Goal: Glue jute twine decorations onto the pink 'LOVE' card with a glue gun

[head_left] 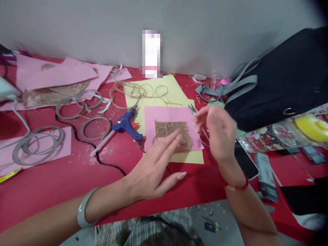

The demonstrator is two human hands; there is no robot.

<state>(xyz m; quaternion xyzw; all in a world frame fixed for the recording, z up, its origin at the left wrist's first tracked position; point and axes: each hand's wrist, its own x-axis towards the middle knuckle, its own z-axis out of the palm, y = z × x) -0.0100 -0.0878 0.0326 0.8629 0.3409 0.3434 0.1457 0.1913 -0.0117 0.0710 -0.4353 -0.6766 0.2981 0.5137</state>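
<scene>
Head camera, and we pick it up at the far left: grey rings (15,152) overlap on a pink paper (67,140), well to the left of the left fingers. Farther off on that side, pink sheets (55,73) lie heaped. Next along, closer to those fingers, it's a blue glue gun (125,124) on the red table (102,191), its pale glue stick (104,142) trailing away from them. Out beyond the left fingers, loose twine (135,91) loops over a yellow sheet (176,89). Now the left hand (148,174): palm down, four fingers straight out, thumb spread wide, nothing in its grip! And there's the burlap piece (176,127), under those fingertips, flat on a pink backing sheet (164,114); touching or just above, can't tell. Its twine bow (165,128) sits just left of the fingertips. On to the scissors (192,110), blades just beyond the right fingertips. Right hand (219,133): raised, fingers bent inward, half closed; whether they pinch anything, no telling. Right of those fingers, a phone (246,159), then a bottle (284,135) with a yellow cap (311,128), and behind it, a dark bag (282,78).
</scene>
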